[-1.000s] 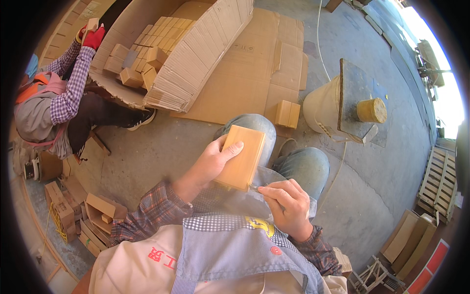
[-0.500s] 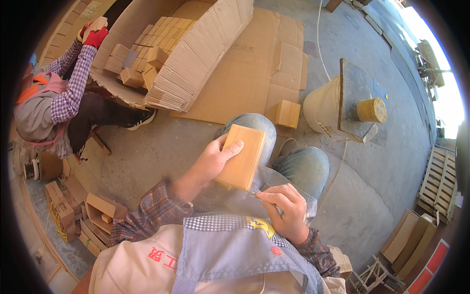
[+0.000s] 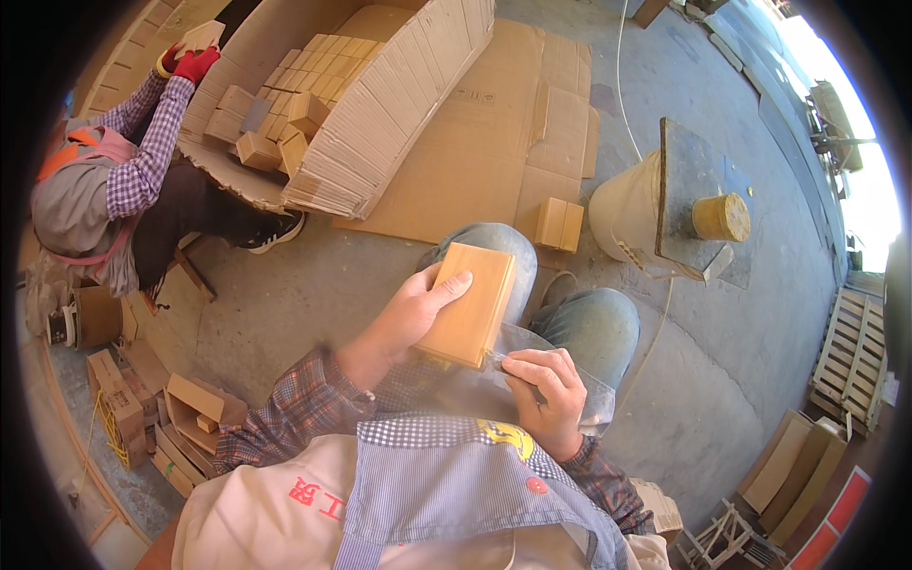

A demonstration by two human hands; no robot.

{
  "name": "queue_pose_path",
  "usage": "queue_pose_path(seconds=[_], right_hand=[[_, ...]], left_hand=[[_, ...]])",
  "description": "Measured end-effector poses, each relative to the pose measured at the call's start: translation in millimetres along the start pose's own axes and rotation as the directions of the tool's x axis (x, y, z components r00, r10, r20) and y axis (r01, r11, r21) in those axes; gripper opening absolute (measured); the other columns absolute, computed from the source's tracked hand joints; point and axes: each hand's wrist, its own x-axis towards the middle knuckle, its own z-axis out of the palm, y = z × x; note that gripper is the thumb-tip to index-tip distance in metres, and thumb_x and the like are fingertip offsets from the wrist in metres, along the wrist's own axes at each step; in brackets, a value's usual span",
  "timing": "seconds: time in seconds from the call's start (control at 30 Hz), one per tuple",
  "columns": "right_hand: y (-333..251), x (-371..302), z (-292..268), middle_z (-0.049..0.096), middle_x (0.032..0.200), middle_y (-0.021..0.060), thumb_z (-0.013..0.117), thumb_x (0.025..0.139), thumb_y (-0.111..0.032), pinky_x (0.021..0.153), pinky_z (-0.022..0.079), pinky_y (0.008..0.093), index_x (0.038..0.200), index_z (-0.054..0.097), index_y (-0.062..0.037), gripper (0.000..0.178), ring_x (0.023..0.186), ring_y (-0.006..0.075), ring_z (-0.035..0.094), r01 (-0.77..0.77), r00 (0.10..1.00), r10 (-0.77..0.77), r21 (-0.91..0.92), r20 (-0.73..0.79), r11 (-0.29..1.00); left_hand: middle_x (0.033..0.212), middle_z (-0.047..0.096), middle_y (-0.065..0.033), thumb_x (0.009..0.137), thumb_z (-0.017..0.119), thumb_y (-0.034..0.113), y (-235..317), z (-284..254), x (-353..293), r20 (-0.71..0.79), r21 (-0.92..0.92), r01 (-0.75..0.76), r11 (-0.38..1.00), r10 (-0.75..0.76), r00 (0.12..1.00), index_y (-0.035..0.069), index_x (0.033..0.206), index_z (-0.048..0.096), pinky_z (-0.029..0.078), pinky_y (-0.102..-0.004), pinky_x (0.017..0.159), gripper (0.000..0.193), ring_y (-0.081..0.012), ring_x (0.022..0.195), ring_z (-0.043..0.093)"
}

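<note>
My left hand grips a flat, smooth wooden block above my lap, thumb across its top face and fingers underneath. The block is tilted, with its lower right corner toward my right hand. That hand is closed in a pinch on a small thin tool, whose tip is at or very near that corner; most of it is hidden by the fingers, so its exact kind does not show.
A large open carton holds several wooden blocks. Ahead, two blocks stand by flattened cardboard. A bucket supports a dark board with a yellowish tin. At left, a person in red gloves holds a block.
My right hand has shifted slightly while staying at the block's corner. My left hand keeps the block almost still. The person at left has moved their hands and block slightly.
</note>
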Motion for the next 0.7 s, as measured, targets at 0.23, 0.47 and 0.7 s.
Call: queue_pose_path(seconds=[0.23, 0.47, 0.7], right_hand=[[-2, 3, -9, 0.076, 0.1, 0.0087, 0.082, 0.076, 0.005, 0.075, 0.055, 0.0349, 0.098, 0.076, -0.0041, 0.024, 0.084, 0.0261, 0.068, 0.012, 1.0, -0.013, -0.097, -0.006, 0.995], [-7, 2, -21, 0.076, 0.095, 0.0084, 0.081, 0.079, 0.004, 0.071, 0.055, 0.0341, 0.098, 0.078, -0.0042, 0.021, 0.08, 0.0251, 0.068, 0.002, 0.998, 0.003, -0.075, 0.06, 0.997], [-15, 0, -25, 0.074, 0.091, 0.0073, 0.08, 0.081, 0.002, 0.067, 0.054, 0.0343, 0.098, 0.078, -0.0057, 0.018, 0.076, 0.0248, 0.067, 0.065, 0.989, -0.055, -0.069, 0.136, 0.995]], left_hand=[[0.124, 0.068, -0.0108, 0.109, 0.061, 0.033, -6, 3, -3, 0.008, 0.007, -0.012, 1.0, 0.012, 1.0, -0.002, 0.142, 0.052, 0.06, -0.0305, 0.088, 0.049, -0.0151, 0.104, 0.071], [0.126, 0.067, -0.011, 0.109, 0.061, 0.033, -15, 5, -4, -0.006, 0.026, -0.048, 0.999, 0.048, 0.999, -0.003, 0.143, 0.051, 0.06, -0.0313, 0.09, 0.05, -0.0152, 0.107, 0.07], [0.127, 0.067, -0.011, 0.109, 0.062, 0.033, -18, 5, -6, 0.006, 0.024, -0.052, 0.998, 0.052, 0.999, -0.003, 0.143, 0.051, 0.059, -0.0307, 0.091, 0.051, -0.0151, 0.108, 0.069]])
